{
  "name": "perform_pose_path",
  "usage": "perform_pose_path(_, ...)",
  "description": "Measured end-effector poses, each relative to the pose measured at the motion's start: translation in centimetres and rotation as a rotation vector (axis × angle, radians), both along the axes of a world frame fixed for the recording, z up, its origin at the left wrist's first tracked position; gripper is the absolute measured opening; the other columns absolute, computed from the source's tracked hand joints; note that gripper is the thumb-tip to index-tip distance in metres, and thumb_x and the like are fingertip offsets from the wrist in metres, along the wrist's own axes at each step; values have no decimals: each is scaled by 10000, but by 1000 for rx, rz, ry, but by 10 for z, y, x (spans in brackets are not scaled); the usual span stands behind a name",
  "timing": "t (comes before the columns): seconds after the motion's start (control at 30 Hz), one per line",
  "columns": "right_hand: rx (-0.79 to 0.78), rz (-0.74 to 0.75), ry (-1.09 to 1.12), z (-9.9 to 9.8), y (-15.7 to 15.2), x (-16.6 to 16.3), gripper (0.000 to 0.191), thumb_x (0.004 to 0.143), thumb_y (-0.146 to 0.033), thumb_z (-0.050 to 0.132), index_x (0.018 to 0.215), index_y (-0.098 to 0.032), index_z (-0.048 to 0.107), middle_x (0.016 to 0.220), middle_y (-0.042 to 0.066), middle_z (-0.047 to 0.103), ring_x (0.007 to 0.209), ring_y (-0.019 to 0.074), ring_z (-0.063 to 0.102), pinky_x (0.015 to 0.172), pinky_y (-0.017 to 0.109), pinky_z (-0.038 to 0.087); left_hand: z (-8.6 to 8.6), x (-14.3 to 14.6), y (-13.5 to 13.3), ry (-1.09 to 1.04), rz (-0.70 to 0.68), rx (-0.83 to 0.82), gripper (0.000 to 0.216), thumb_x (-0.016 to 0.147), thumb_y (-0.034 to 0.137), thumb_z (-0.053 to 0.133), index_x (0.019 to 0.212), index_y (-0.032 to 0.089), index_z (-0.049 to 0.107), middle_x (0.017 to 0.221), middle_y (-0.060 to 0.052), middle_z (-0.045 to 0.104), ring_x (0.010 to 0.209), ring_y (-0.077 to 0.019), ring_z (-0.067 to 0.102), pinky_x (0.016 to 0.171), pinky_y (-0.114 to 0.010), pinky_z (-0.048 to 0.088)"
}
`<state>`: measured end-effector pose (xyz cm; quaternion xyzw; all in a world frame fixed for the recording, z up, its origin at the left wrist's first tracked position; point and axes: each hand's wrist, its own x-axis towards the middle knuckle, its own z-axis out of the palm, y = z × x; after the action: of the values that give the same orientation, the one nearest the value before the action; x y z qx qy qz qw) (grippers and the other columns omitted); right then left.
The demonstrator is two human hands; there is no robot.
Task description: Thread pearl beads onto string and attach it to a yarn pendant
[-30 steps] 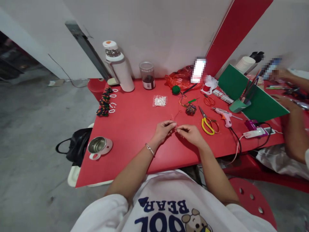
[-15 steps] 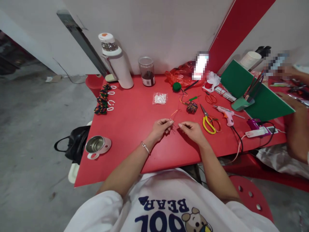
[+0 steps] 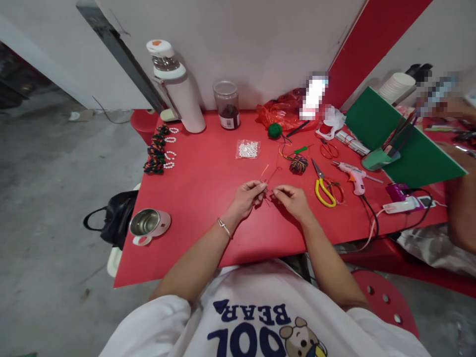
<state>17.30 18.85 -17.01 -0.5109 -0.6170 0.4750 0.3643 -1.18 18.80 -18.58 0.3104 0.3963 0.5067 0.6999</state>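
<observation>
Over the middle of the red table (image 3: 201, 198), my left hand (image 3: 248, 197) and my right hand (image 3: 293, 200) meet fingertip to fingertip. Both pinch thin coloured threads (image 3: 270, 176) whose red and orange ends stick up between them. A silver bangle sits on my left wrist. Just beyond lie a small ball of multicoloured thread (image 3: 298, 164), a green yarn ball (image 3: 275, 130) and a clear bag of white beads (image 3: 248, 149). Yellow-handled scissors (image 3: 323, 189) lie to the right of my right hand.
A white flask (image 3: 177, 89) and a dark jar (image 3: 226, 105) stand at the back. Braided bands with bead bracelets (image 3: 158, 151) lie far left, a steel cup (image 3: 148, 224) near the left edge. A glue gun (image 3: 353, 174), power strip (image 3: 403, 203) and green board (image 3: 405, 144) fill the right, where another person's arm (image 3: 461, 203) rests.
My hands have drawn closer together on the threads after parting slightly. The view has shifted a little, so the table sits lower and more to the left.
</observation>
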Motion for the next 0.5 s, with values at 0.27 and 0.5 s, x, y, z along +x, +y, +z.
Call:
perform_pose_path(0.27,130,98,32,-3,5,2,465,901,-337,630,1341,-210,713,1005,75,781,779,181,750,766,333,618,1,-1,-1,-37,-7,14,553,639,592,972,795,155,672,547,51,602,362,-57,431,324,-192,340)
perform_pose_path(0.5,69,143,77,0,16,4,474,924,-318,596,1363,-176,705,933,70,769,735,162,725,669,274,594,-4,-2,0,-45,-12,40,515,679,582,955,801,159,686,539,51,602,356,-62,436,318,-188,355)
